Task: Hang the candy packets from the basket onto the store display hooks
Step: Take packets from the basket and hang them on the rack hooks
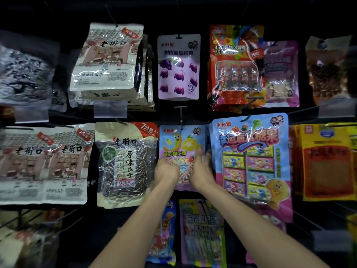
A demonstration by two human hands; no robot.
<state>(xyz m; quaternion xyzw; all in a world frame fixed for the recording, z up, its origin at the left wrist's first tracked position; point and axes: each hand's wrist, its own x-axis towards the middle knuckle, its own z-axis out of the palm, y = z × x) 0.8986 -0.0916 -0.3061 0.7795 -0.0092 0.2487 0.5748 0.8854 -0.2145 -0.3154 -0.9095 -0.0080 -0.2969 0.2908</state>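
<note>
**A:** What's the setting?

**B:** A dark display wall in a shop, hung with rows of snack bags on wire hooks.

**A:** And the candy packet?

**B:** The candy packet sits in the middle row. It is pale blue on top with yellow cartoon shapes, and pastel ropes show through its window. A hook comes out just above it and its rod meets the packet's top edge. I cannot tell whether the hole is on the rod.

**A:** The hands?

**B:** Both are on that packet, close together but not touching each other. The left hand is curled against its lower left part, gripping it. The right hand holds its lower right side, with one finger lying up the front and the others at the right edge.

**A:** What's around the packet?

**B:** Just to its left hangs a seed bag with a clear window full of striped seeds. Just to its right is a large blue packet showing rows of small boxes. Straight above it is a grape packet, pale pink with purple sweets. Above and to the right is a red cola packet. Below it, partly behind the forearms, is a pink packet with blurred print. Well to the right, past the blue packet, is a stack of orange packets.
</note>
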